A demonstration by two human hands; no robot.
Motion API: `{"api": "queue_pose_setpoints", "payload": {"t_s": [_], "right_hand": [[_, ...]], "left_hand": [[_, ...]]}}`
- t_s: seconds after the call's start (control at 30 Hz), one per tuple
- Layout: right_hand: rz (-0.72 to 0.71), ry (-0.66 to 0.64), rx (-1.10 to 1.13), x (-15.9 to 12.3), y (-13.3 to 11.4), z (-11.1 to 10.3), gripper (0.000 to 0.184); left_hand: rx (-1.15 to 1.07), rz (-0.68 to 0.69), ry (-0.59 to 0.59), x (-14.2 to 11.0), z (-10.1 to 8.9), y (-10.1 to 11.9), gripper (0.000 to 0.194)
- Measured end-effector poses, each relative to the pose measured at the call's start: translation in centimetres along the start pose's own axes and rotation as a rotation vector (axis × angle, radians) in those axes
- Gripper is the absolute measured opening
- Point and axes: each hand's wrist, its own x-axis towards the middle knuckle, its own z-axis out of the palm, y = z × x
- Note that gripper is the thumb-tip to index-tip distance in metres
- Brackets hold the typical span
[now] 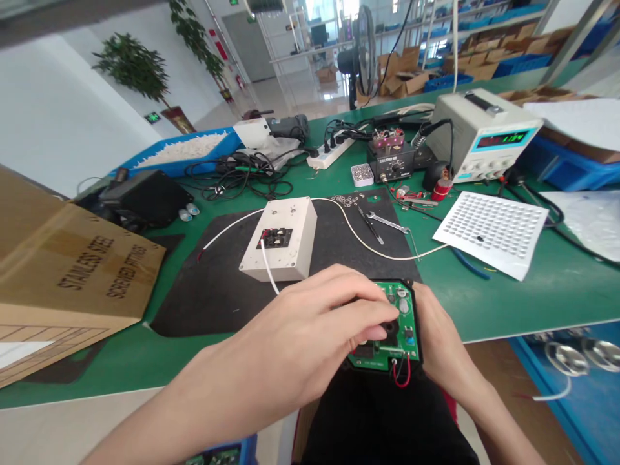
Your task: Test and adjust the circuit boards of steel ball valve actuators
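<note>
A green circuit board [408, 326] in a black frame is held above my lap, at the table's front edge. Round its right side, my right hand [438, 326] grips the frame, with the fingertips hidden underneath. My left hand [320, 316] reaches across the board's left half, its fingers curled and pressed together over the middle. What those fingers pinch, if anything, is hidden. A red wire [408, 374] loops from the board's lower edge. Behind my left hand, a white box [285, 242] with a black connector panel lies on the black mat [208, 284], and a white cable runs from it.
Tweezers [371, 225] and a wrench [389, 223] lie on the mat. A power supply [484, 139], soldering station [390, 158] and white sheet of round pieces [494, 226] occupy the right side. A cardboard box [72, 271] stands left; tangled black cables [247, 168] lie behind.
</note>
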Motion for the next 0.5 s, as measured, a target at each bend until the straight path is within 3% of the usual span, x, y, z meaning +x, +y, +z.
{"api": "queue_pose_setpoints", "payload": {"t_s": [0.17, 0.5], "right_hand": [[-0.018, 0.015, -0.016, 0.04, 0.1, 0.1, 0.062], [0.007, 0.02, -0.014, 0.23, -0.35, -0.01, 0.054]], "left_hand": [[-0.03, -0.027, -0.02, -0.36, -0.1, -0.28, 0.035], [-0.003, -0.002, 0.019, -0.14, 0.03, -0.3, 0.032]]}}
